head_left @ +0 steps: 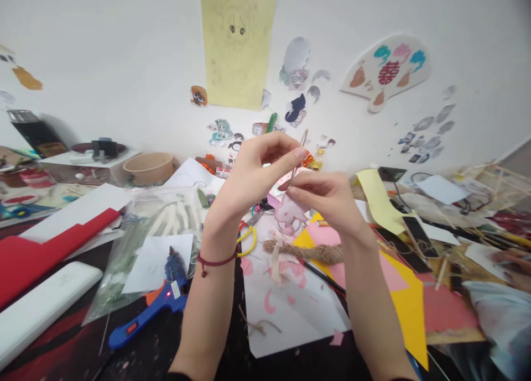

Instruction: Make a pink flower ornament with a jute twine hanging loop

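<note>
Raised over the table, my left hand [265, 162] pinches the upper end of a thin brown twine [295, 172] between thumb and forefinger. Lower on the same twine, the fingertips of my right hand [326, 196] are closed, just above a pale pink cut-out ornament [287, 212]. The ornament hangs below the fingers, and its exact shape is hard to make out. Under my hands lies a hank of brown twine [319, 252] on a white paper sheet [286, 328] strewn with pink scraps. Yellow-handled scissors [248, 243] show partly behind my left wrist.
A blue glue gun [168, 295] with a lit red light lies left of my arm, by a plastic bag [136, 220] and a white case [50, 309]. Yellow card [409, 314] lies under my right arm. Another person's hand [512, 259] is at far right.
</note>
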